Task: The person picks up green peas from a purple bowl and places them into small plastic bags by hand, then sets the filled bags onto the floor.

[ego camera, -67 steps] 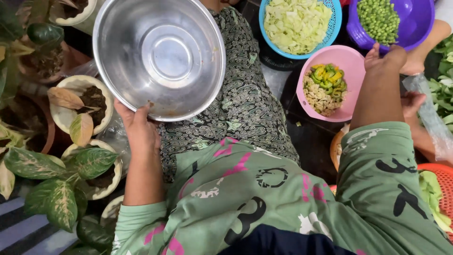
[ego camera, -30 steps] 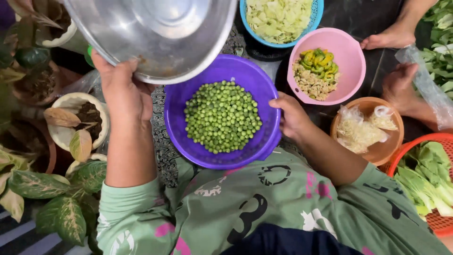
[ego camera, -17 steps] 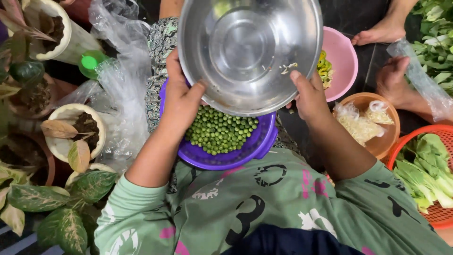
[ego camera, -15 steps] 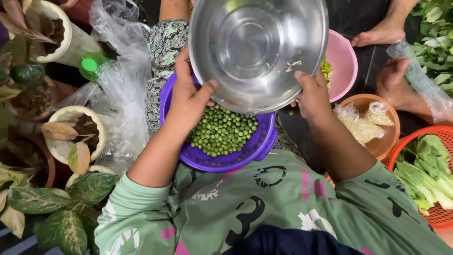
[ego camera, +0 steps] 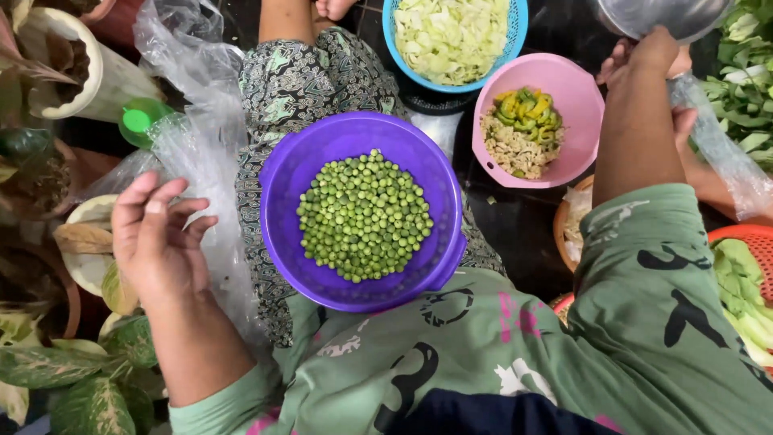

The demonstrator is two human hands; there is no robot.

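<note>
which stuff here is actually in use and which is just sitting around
In use: steel bowl, gripped at its rim by the right hand; purple bowl of peas on the lap, nearest the empty left hand.

Sitting around: blue bowl of cabbage, pink bowl, clear plastic bag, potted plants.

L hand open, fingers spread; R hand outstretched, arm extended fwd.

plastic bowls: 3 | steel bowl: 1 | hands: 2

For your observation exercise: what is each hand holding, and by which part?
The right hand holds the steel bowl by its near rim. The left hand is open, holding nothing.
</note>
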